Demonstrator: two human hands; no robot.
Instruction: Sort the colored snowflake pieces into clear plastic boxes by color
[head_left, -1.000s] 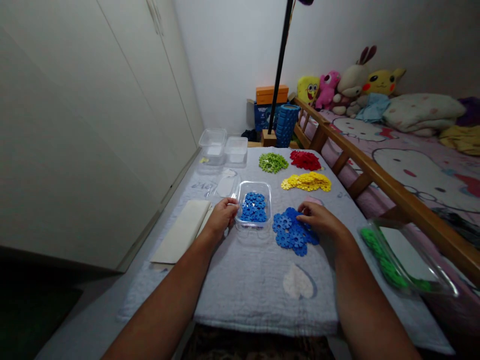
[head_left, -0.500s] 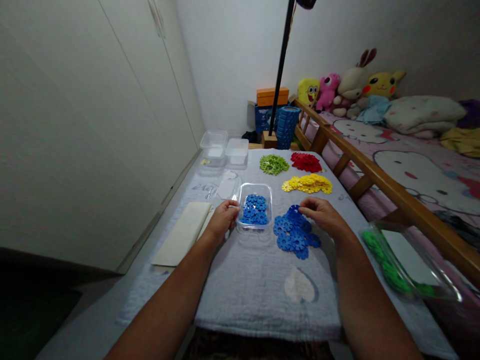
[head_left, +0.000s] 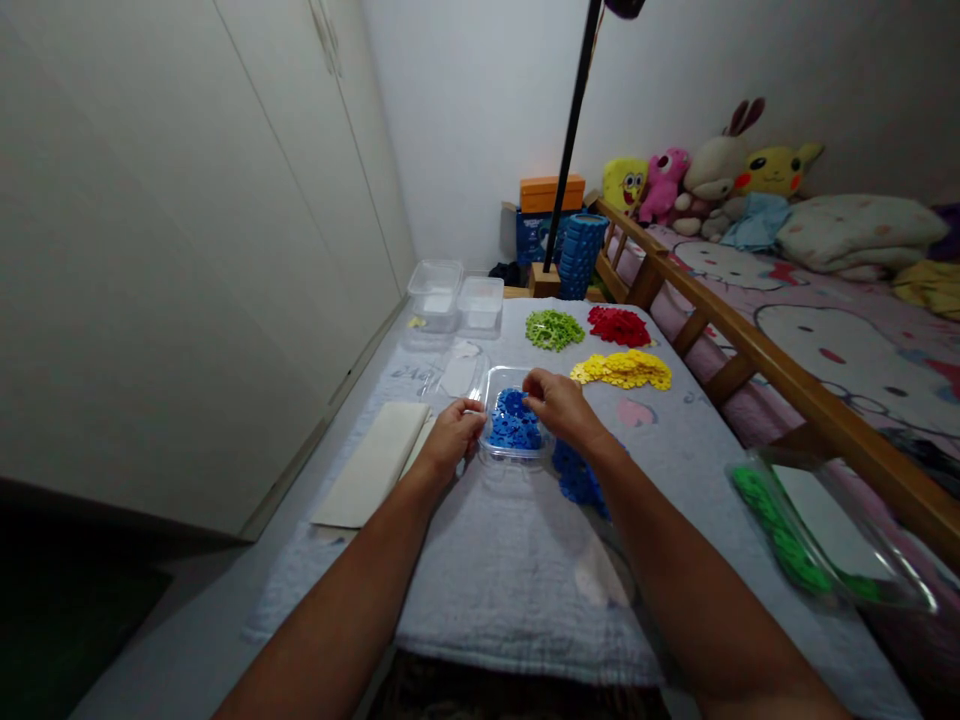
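Note:
A clear plastic container point(head_left: 493, 378) stands on the cloth-covered table, with blue snowflake-shaped discs point(head_left: 514, 432) inside. My left hand point(head_left: 457, 432) grips its left rim, thumb and fingers closed on the wall. Over the right side of the container, my right hand point(head_left: 559, 402) is closed in a pinch on a darker blue snowflake disc point(head_left: 513, 402), just above the other discs. A loose heap of blue discs point(head_left: 577, 475) lies to the right of the container, partly hidden under my right forearm.
Light green pieces point(head_left: 553, 330), red pieces point(head_left: 619, 326) and yellow discs point(head_left: 624, 370) form heaps at the back right. Two clear containers point(head_left: 480, 305) stand at the back left. A folded beige sheet point(head_left: 371, 465) lies left; a clear box with green pieces point(head_left: 780, 530) sits right, near the wooden bed rail point(head_left: 750, 340).
My right hand has moved left from the blue heap to above the container, carrying a blue disc. My left hand stays on the rim. The view has shifted slightly.

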